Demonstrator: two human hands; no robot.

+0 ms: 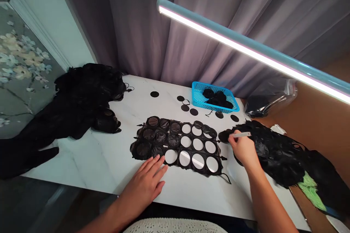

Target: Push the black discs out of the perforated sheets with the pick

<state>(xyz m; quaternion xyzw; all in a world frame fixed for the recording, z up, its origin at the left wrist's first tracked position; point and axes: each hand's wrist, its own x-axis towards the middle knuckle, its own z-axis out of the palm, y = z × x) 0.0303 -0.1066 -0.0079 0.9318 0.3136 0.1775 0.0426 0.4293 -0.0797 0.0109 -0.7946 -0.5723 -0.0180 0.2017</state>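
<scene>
A black sheet [177, 165] with rows of round openings lies on the white table. Many openings show white; those on the left are covered by dark, sheer-looking material. My left hand [149, 178] rests with fingers stretched out along the sheet's lower left edge. To the right of the sheet, my right hand [243, 149] is closed around a pale, stick-like tool [242, 134], whose exact kind I cannot make out. Right beside those fingertips is a black disc [223, 136]; whether the tool touches it is unclear. A few dark discs [209, 131] overlap the sheet's upper right corner.
A blue plastic basket [195, 96] holds black pieces at the back. Loose black discs [185, 108] lie in front of it. Black fabric heaps [87, 91] stand at the left, with another black pile [273, 156] at the right. Above hangs a lit tube lamp [240, 43].
</scene>
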